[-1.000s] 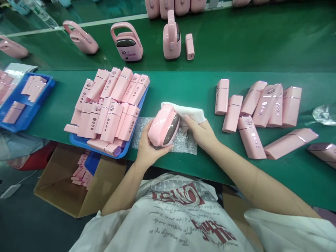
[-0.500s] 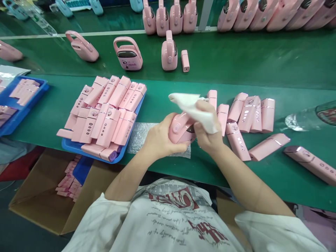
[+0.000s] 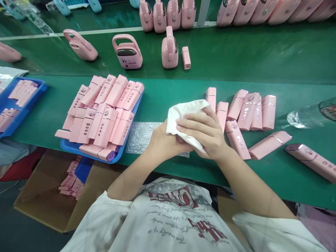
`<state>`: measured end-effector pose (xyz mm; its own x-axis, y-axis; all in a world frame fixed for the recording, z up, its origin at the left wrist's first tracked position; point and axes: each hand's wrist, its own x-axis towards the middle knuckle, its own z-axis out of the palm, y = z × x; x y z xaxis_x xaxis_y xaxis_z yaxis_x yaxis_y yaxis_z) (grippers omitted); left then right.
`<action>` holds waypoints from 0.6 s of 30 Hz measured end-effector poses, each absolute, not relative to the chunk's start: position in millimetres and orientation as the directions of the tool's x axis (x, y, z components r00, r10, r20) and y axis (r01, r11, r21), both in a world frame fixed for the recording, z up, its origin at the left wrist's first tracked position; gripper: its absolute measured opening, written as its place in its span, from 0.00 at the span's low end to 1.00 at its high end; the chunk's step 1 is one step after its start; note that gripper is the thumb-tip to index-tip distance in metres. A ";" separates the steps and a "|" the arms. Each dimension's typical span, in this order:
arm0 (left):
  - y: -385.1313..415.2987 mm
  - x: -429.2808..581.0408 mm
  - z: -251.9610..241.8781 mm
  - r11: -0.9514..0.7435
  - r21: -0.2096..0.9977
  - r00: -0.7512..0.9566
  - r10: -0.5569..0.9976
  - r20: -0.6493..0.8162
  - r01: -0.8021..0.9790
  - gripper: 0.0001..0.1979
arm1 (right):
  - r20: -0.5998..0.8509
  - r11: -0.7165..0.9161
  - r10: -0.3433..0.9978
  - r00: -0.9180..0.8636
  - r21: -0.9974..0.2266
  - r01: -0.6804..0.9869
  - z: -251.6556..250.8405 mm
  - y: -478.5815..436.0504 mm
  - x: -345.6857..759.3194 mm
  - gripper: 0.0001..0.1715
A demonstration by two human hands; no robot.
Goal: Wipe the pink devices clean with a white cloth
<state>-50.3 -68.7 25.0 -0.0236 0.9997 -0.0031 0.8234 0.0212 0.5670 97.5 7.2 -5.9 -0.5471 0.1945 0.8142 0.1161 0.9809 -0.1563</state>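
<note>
My left hand [image 3: 161, 140] is closed around a pink device that is hidden under the cloth and my right hand. My right hand [image 3: 204, 131] lies over it with fingers pressed on a white cloth [image 3: 181, 112], covering the device. Both hands hover above a sheet of silver bubble wrap [image 3: 143, 134] at the near edge of the green bench [image 3: 262, 175].
A blue tray [image 3: 86, 148] piled with several pink bar units [image 3: 105, 108] lies left of my hands. More pink bar units [image 3: 249, 112] lie loose on the right. Pink handled devices [image 3: 127, 52] stand on the conveyor behind. A cardboard box [image 3: 47, 196] sits below the bench.
The pink device was visible in my left hand a second ago. My right hand has brought the cloth over it, and the device is now covered.
</note>
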 end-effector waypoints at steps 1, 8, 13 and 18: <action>-68.8 -50.4 24.2 0.042 0.587 -0.041 0.999 -0.015 0.808 0.30 | 0.813 0.982 0.191 -0.549 -0.162 0.101 -6.7 6.9 98.4 0.16; -64.2 -65.3 19.3 0.006 0.778 -0.088 0.994 0.063 0.628 0.39 | 0.421 0.421 0.907 0.026 -0.900 -0.113 -25.9 19.9 91.3 0.19; -53.0 -86.4 -4.4 0.004 0.991 -0.154 0.988 0.017 0.135 0.34 | 0.003 0.043 0.997 0.075 -0.838 -0.544 -26.7 30.7 82.0 0.18; -54.2 -86.1 -8.0 0.052 0.937 -0.056 0.996 -0.076 -0.345 0.27 | 0.000 -0.061 0.994 -0.111 -0.839 -0.541 -16.2 20.5 81.5 0.25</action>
